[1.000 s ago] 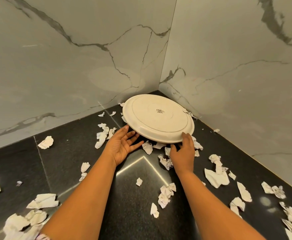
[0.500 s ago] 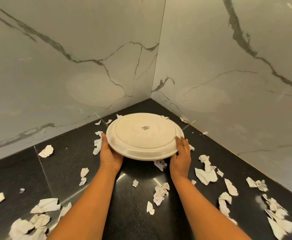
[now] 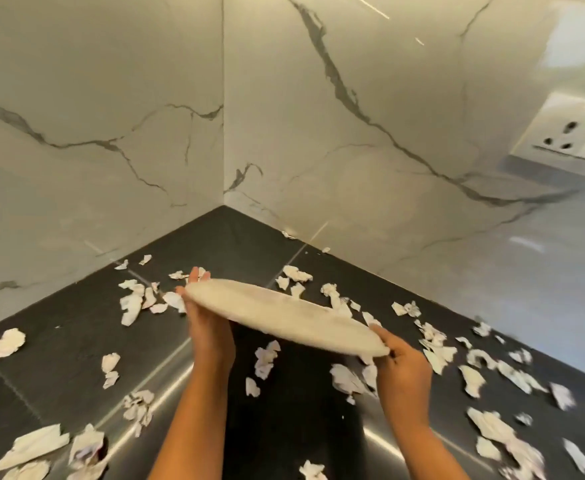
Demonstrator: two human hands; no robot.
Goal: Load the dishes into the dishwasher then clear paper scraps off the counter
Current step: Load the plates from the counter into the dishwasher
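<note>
Two hands hold one white plate (image 3: 284,320) in the air above the black counter (image 3: 284,427), in front of the corner where two walls meet. The plate is seen almost from its edge and is tilted: its left end is higher, its right end is lower. It stays apart from the counter surface.

The left hand (image 3: 204,327) takes the higher end. Its fingers (image 3: 197,273) go behind the plate and their tips show above the rim, while the thumb lies on the near side, so the rim sits between them. The right hand (image 3: 402,368) grips the lower end, with the thumb on top of the rim and the other fingers curled under it.

The side of the plate that shows is blurred, and no mark on it can be read.

Many torn paper scraps (image 3: 131,303) lie on the counter all around, under the plate, to the left, to the right and near the bottom edge of the view. Some carry faint dark or pinkish print, but it is too blurred to read. The counter is glossy and shows bright streaks of reflected light.

The walls (image 3: 93,98) are pale marble with grey veins. On the right wall, at the upper right, sits a white socket (image 3: 561,136) with three round holes.
</note>
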